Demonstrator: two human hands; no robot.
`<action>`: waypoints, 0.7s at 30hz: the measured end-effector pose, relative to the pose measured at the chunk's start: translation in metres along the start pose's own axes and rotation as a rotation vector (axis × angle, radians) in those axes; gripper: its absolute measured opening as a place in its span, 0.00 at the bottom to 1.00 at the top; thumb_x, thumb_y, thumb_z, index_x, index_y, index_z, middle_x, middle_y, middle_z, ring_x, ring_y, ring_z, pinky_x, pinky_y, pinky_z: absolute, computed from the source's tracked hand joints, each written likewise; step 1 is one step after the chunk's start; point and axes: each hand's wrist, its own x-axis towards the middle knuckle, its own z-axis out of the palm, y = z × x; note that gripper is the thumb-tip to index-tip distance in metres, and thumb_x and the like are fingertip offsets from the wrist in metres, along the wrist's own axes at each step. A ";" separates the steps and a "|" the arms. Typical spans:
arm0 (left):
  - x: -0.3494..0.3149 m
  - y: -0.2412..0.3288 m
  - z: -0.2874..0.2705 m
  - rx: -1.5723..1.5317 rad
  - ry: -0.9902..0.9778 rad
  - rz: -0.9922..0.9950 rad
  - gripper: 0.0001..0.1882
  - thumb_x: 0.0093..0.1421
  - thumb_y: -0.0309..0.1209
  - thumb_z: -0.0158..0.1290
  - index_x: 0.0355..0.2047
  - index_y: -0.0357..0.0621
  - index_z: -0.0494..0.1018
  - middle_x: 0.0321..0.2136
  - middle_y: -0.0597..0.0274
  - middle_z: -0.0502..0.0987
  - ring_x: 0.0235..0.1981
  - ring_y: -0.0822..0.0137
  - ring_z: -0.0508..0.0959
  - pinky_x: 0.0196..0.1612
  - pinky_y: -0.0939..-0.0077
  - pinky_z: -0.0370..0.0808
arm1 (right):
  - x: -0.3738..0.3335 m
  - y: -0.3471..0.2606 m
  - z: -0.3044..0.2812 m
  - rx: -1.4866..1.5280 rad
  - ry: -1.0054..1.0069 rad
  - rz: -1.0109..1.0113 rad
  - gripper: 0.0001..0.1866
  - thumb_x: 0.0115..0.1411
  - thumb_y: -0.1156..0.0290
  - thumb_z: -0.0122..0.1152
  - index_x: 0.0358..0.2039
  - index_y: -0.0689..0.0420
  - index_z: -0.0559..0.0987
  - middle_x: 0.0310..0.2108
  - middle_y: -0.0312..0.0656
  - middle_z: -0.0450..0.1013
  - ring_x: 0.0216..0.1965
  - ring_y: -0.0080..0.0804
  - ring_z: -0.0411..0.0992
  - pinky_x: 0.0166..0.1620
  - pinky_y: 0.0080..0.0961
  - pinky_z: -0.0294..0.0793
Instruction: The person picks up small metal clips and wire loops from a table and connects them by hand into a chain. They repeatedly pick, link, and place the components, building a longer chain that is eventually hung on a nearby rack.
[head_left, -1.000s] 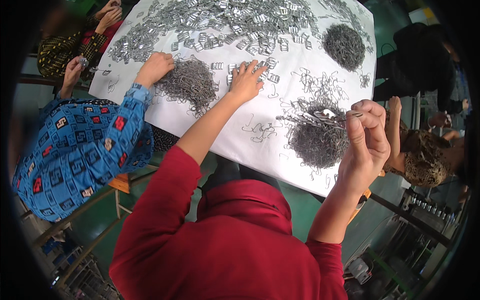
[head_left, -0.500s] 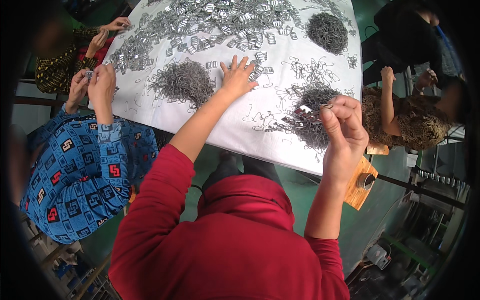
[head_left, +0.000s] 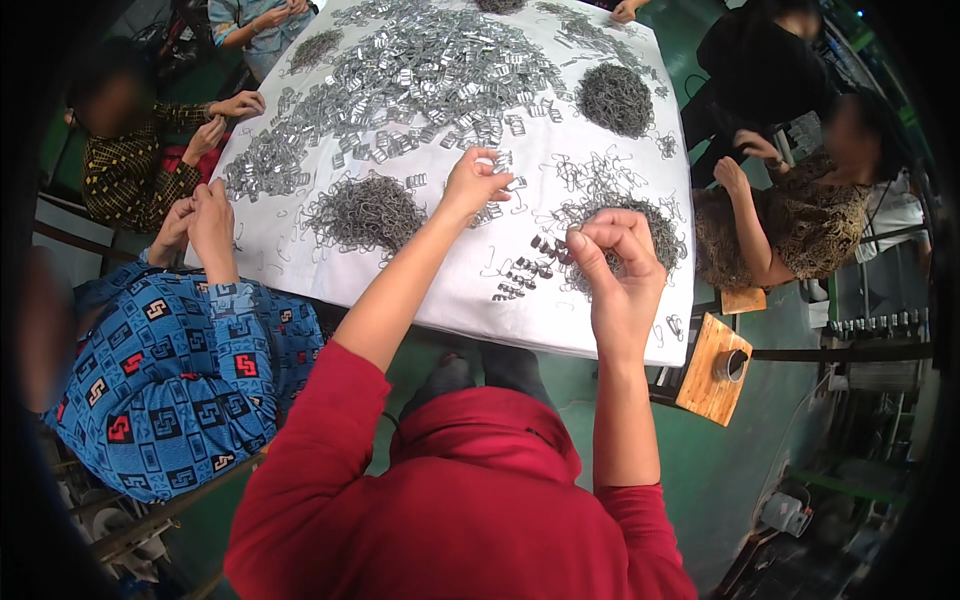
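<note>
My left hand [head_left: 474,184] reaches over the white-covered table, its fingers curled in a pinch at a small slotted metal buckle [head_left: 503,158]. A few more such buckles [head_left: 486,214] lie beside and under that hand. Raised over the near right part of the table, my right hand [head_left: 622,262] pinches a small bent wire hook [head_left: 573,229] between thumb and forefinger; most of it is hidden. Behind this hand is a pile of wire hooks [head_left: 655,225]. Left of it, dark-looking metal pieces [head_left: 525,272] lie in short rows.
A large heap of slotted buckles [head_left: 430,70] covers the table's far middle. More wire-hook piles lie at left [head_left: 365,212] and far right [head_left: 615,100]. Co-workers sit along both sides, one in a blue patterned top [head_left: 170,380] close at left. A wooden stool [head_left: 712,385] with a cup stands at right.
My left hand has gone from spread flat on the buckles to a curled pinch at one. The right hand has shifted left and slightly down in the picture. The view has tilted toward the far side.
</note>
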 end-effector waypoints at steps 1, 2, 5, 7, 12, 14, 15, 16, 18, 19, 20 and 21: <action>-0.018 0.025 0.002 -0.196 -0.072 -0.011 0.09 0.51 0.25 0.56 0.33 0.39 0.72 0.26 0.65 0.75 0.33 0.75 0.76 0.29 0.76 0.73 | 0.000 0.002 0.000 0.016 0.006 0.017 0.06 0.47 0.72 0.65 0.25 0.60 0.79 0.29 0.37 0.69 0.34 0.26 0.67 0.40 0.20 0.65; -0.035 0.048 0.004 -0.394 -0.142 -0.024 0.09 0.51 0.25 0.57 0.33 0.40 0.71 0.26 0.65 0.75 0.33 0.77 0.75 0.29 0.79 0.72 | 0.000 0.002 0.000 0.000 0.016 0.008 0.06 0.47 0.72 0.65 0.25 0.60 0.79 0.29 0.37 0.69 0.34 0.26 0.67 0.40 0.20 0.65; -0.080 0.100 0.006 -0.301 -0.159 0.053 0.09 0.51 0.24 0.57 0.33 0.41 0.71 0.27 0.64 0.76 0.30 0.78 0.74 0.32 0.85 0.69 | 0.000 0.000 0.004 -0.053 0.045 0.014 0.06 0.48 0.72 0.65 0.24 0.60 0.79 0.29 0.38 0.69 0.34 0.27 0.67 0.39 0.21 0.65; -0.101 0.115 0.007 -0.329 -0.198 0.156 0.09 0.51 0.24 0.57 0.32 0.40 0.71 0.27 0.64 0.76 0.30 0.78 0.73 0.34 0.86 0.68 | -0.001 -0.006 0.007 -0.044 0.052 0.010 0.06 0.47 0.72 0.66 0.24 0.60 0.79 0.29 0.38 0.69 0.34 0.27 0.67 0.39 0.20 0.65; -0.137 0.137 0.002 -0.288 -0.208 0.318 0.07 0.52 0.22 0.56 0.32 0.38 0.71 0.29 0.64 0.75 0.31 0.77 0.74 0.35 0.85 0.70 | -0.002 -0.009 0.016 -0.018 0.090 -0.017 0.05 0.48 0.73 0.65 0.25 0.60 0.79 0.28 0.38 0.69 0.33 0.27 0.68 0.38 0.21 0.66; -0.144 0.141 -0.001 -0.259 -0.210 0.335 0.08 0.52 0.22 0.56 0.32 0.38 0.71 0.28 0.63 0.75 0.31 0.76 0.74 0.36 0.85 0.71 | -0.004 -0.010 0.020 -0.009 0.095 -0.031 0.05 0.48 0.73 0.65 0.25 0.61 0.79 0.28 0.38 0.69 0.32 0.26 0.68 0.36 0.21 0.66; -0.147 0.141 -0.002 -0.245 -0.212 0.343 0.08 0.52 0.21 0.56 0.32 0.38 0.71 0.28 0.63 0.75 0.31 0.76 0.74 0.36 0.85 0.71 | -0.004 -0.015 0.022 -0.015 0.093 -0.037 0.05 0.48 0.73 0.65 0.24 0.61 0.79 0.28 0.38 0.69 0.31 0.26 0.68 0.36 0.21 0.66; -0.148 0.142 -0.004 -0.230 -0.208 0.354 0.08 0.52 0.21 0.56 0.32 0.38 0.71 0.28 0.63 0.75 0.31 0.76 0.75 0.37 0.85 0.71 | -0.004 -0.017 0.024 -0.021 0.091 -0.041 0.05 0.48 0.74 0.65 0.24 0.61 0.79 0.28 0.38 0.69 0.31 0.26 0.68 0.36 0.21 0.66; -0.148 0.143 -0.006 -0.202 -0.202 0.376 0.08 0.52 0.22 0.56 0.32 0.38 0.71 0.28 0.63 0.76 0.32 0.76 0.75 0.37 0.85 0.71 | -0.003 -0.016 0.026 -0.042 0.088 -0.072 0.05 0.48 0.74 0.65 0.24 0.61 0.79 0.27 0.38 0.69 0.31 0.26 0.68 0.36 0.21 0.66; -0.150 0.144 -0.007 -0.181 -0.198 0.377 0.08 0.52 0.22 0.57 0.32 0.38 0.71 0.28 0.63 0.76 0.32 0.76 0.75 0.37 0.85 0.71 | -0.003 -0.015 0.028 -0.054 0.084 -0.084 0.05 0.48 0.74 0.65 0.24 0.60 0.79 0.27 0.38 0.69 0.31 0.26 0.69 0.36 0.21 0.67; -0.151 0.145 -0.008 -0.156 -0.189 0.397 0.08 0.51 0.22 0.57 0.32 0.38 0.71 0.28 0.63 0.76 0.32 0.76 0.75 0.37 0.85 0.71 | -0.003 -0.014 0.029 -0.066 0.081 -0.097 0.05 0.48 0.74 0.65 0.24 0.60 0.79 0.27 0.38 0.69 0.31 0.26 0.69 0.36 0.21 0.67; -0.150 0.146 -0.009 -0.131 -0.180 0.416 0.08 0.51 0.22 0.57 0.32 0.38 0.71 0.28 0.63 0.76 0.32 0.76 0.75 0.37 0.85 0.71 | -0.001 -0.013 0.029 -0.105 0.077 -0.153 0.06 0.47 0.73 0.65 0.24 0.61 0.79 0.27 0.39 0.70 0.32 0.27 0.69 0.37 0.21 0.67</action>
